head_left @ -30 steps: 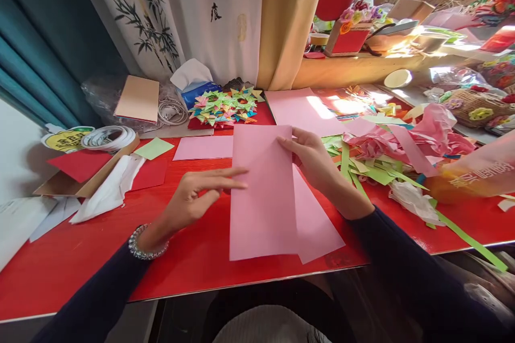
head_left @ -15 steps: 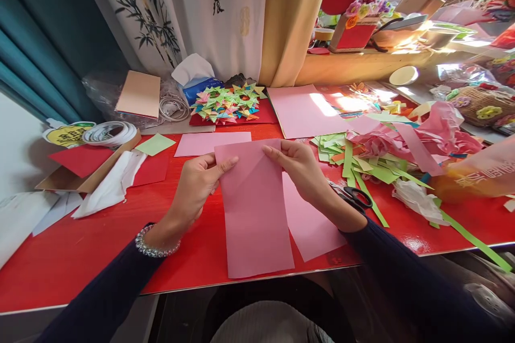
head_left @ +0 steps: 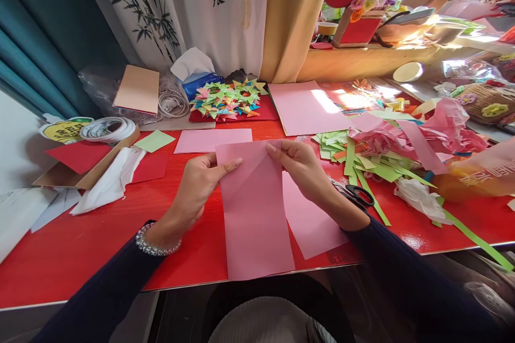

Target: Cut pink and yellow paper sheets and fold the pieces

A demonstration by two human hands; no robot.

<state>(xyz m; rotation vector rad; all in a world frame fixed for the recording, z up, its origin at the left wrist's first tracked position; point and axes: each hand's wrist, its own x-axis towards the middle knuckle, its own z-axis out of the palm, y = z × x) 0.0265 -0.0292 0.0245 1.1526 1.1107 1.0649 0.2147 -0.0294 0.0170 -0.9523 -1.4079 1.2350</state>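
A long strip of pink paper [head_left: 256, 220] hangs upright between my hands, its lower end at the table's front edge. My left hand [head_left: 201, 182] pinches its upper left edge, thumb on the near face. At the upper right corner my right hand [head_left: 298, 166] grips the sheet between thumb and fingers. Another pink sheet [head_left: 311, 228] lies on the table, partly under my right forearm. Behind the held strip is a smaller pink piece [head_left: 213, 140]. Black-handled scissors [head_left: 356, 194] rest beside my right forearm, partly hidden by it.
Green paper strips [head_left: 374, 169] and crumpled pink paper [head_left: 434, 128] are heaped on the right of the red table [head_left: 132, 246]. Folded paper stars [head_left: 227, 99] and a large pink sheet [head_left: 306, 109] lie at the back. A cardboard tray [head_left: 64, 178] sits left, beside a green square [head_left: 155, 141].
The view has shifted slightly. Both hands keep hold of the pink strip in nearly the same place; my left thumb sits a little further over the paper.
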